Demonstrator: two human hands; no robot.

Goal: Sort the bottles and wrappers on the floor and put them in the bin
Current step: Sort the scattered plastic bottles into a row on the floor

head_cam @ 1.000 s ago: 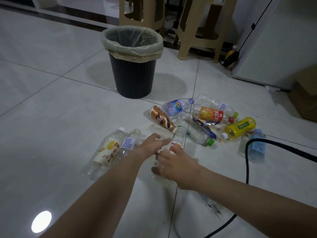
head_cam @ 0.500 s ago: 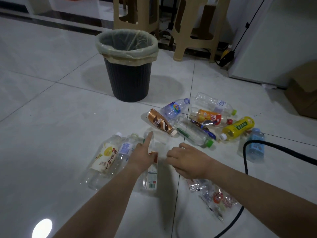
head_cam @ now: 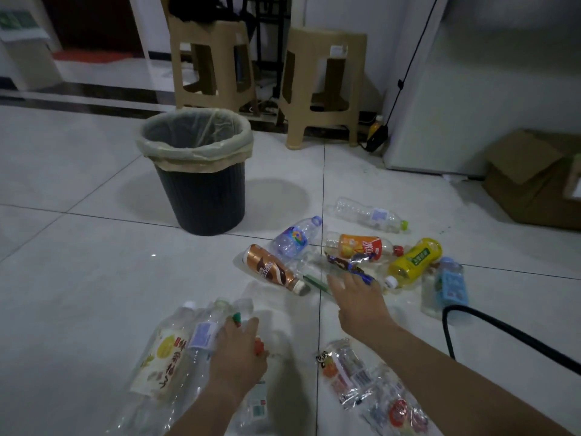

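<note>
- Bottles [head_cam: 412, 262] are lying scattered on the floor [head_cam: 78, 278], right of the bin [head_cam: 201, 196].
- Left hand [head_cam: 239, 357] is lying over a clear bottle [head_cam: 256, 407]; finger state cannot be told.
- Right hand [head_cam: 358, 297] is reaching over the pile, fingers apart.
- Wrappers [head_cam: 361, 379] are lying beside the right forearm.

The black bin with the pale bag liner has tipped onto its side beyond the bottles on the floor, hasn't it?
Not quite. The black bin with the pale bag liner stands upright, its open mouth facing up, beyond the bottles on the floor. The head view shows this.
</note>
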